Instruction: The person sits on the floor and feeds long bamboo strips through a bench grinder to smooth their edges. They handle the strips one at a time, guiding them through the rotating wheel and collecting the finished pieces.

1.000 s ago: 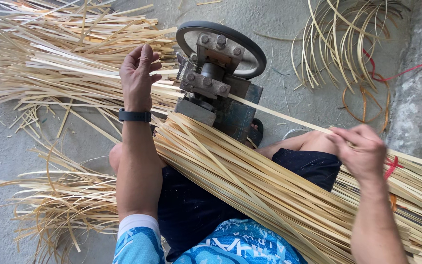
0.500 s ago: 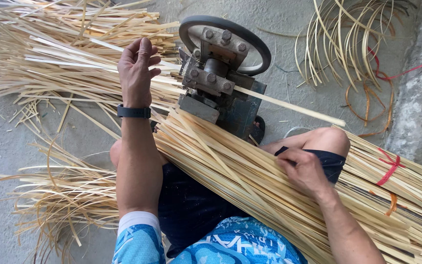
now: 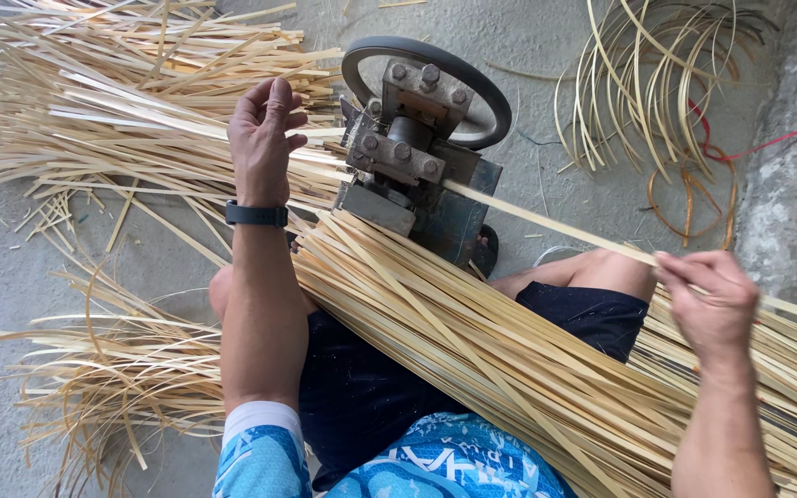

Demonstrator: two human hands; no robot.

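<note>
— Look at the floor first: that big bundle of split bamboo strips lies slantwise across the person's lap, from the foot of the machine down towards the right-hand corner. Beyond it, past the machine, a loose heap of finished slivers spreads over the concrete.

— And the machine itself?

— A small metal splitting jig with a dark hand wheel behind it, standing on the ground between the knees. One single bamboo strip runs through it, in from the right and out to the left.

— What is different from a moment ago?

— The right hand. Half a second back it was low on the bundle, palm down among the strips. Now it is up at the far right, fingers pinched shut on the tail of that single strip, just above the knee. A second back it was up in much the same spot, so I judge this to be a feed rhythm: dip to the bundle, return to the strip.

— The left hand?

— The left hand has hardly shifted. It rests on the outgoing end just left of the jig, fingers curled loosely over it; I cannot tell how firmly it holds. The black wristband sits below it.
</note>
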